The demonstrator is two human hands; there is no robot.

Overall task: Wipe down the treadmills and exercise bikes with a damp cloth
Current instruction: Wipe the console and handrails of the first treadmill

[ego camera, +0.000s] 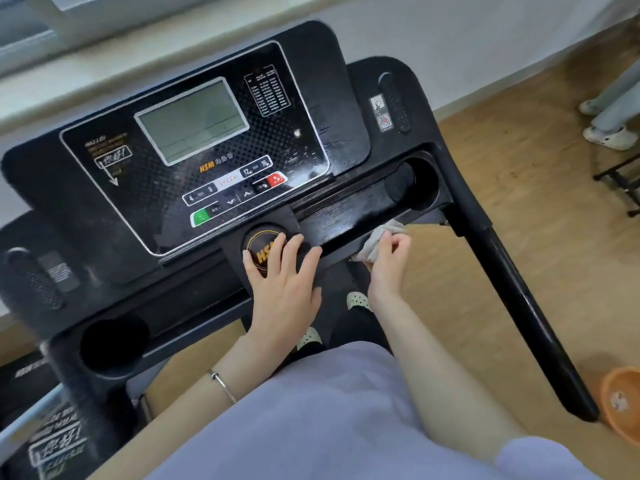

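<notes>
wiping the tray ledge on the treadmill [194, 161]

your right hand [388, 261] pinches the cloth [379, 239] against the ledge; left hand [282, 282] lies flat, fingers spread, on the round badge [265, 249], likely as a brace.

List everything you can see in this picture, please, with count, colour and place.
treadmill console: one, black, centre.
display screen: one, grey, upper middle of the console.
round badge: one, black and gold, lower middle of the console.
cup holders: two, black, one lower left, the other at the right.
cloth: one, grey, on the console right of the badge.
basin: one, orange, floor at lower right.
bracelet: one, silver, left wrist.
left hand: flat on the badge.
right hand: holds the cloth.
</notes>
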